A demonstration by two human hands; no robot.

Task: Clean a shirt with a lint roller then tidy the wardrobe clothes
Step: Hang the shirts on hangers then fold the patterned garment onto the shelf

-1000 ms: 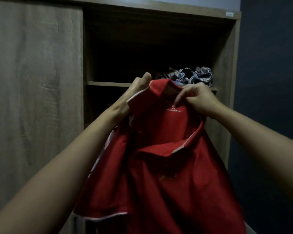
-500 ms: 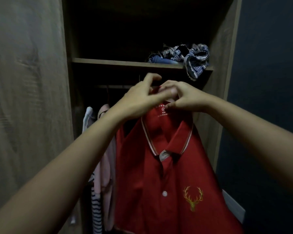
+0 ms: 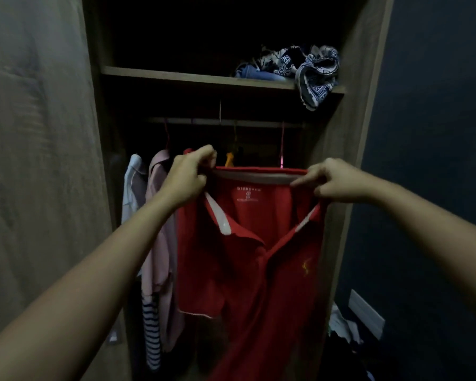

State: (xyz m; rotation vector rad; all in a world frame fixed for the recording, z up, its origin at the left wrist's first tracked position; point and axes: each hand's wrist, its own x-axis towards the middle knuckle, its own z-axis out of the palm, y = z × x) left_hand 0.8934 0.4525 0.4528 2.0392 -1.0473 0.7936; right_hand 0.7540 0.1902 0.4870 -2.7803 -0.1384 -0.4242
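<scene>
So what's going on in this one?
A person stands at an open wardrobe, holding a red polo shirt up by its collar: the left hand grips one end, the right hand pinches the other. To its left, other clothes hang from the rail, and patterned cloth lies bundled on the shelf above.

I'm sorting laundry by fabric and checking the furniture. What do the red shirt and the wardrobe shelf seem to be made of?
Red shirt: soft matte knit, probably cotton polo fabric. It hangs limp and creases easily.
Shelf: matte wood-grain board, possibly laminate. Streaky grain shows along its front edge, but the dim light leaves this open.
</scene>
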